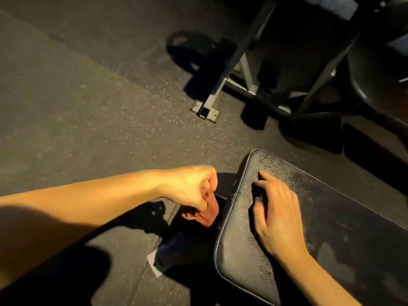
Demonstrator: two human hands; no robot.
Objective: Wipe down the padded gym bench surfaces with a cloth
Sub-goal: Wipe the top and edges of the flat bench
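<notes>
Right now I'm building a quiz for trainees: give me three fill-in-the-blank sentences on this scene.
1. The left hand grips a reddish ____.
2. The right hand rests on the bench pad, holding ____.
3. The bench pad's colour is ____.
Missing: cloth; nothing; black.

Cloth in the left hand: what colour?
Reddish-brown cloth, bunched in the left hand. Head view, under warm light.

Left forearm [88, 202] and right forearm [320, 277] are bare, as are left grip [189, 188] and right grip [276, 215].
</notes>
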